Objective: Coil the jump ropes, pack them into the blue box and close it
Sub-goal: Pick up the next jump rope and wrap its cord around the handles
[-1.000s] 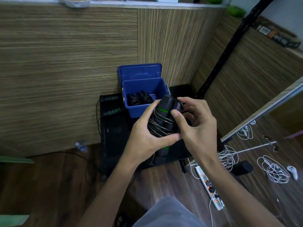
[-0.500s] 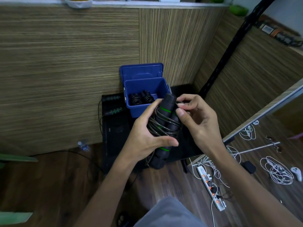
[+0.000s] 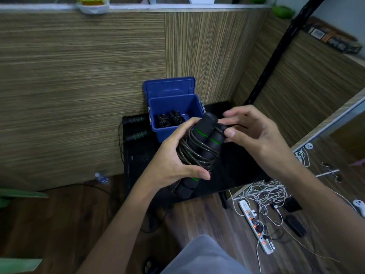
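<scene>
The left hand (image 3: 173,161) wraps the coiled jump rope (image 3: 199,153), hiding its middle; the right hand (image 3: 254,135) pinches the cord's blurred end. Behind, the blue box (image 3: 173,107) stands open, coils inside.

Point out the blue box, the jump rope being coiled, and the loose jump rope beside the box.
blue box (image 3: 156,107): head view, left wall.
coiled jump rope (image 3: 201,131): head view, upper handle.
loose jump rope (image 3: 139,134): head view, green-banded handle on the black table.

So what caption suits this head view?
Left hand grips a coiled jump rope; right hand pinches its cord end before the open blue box.
</scene>
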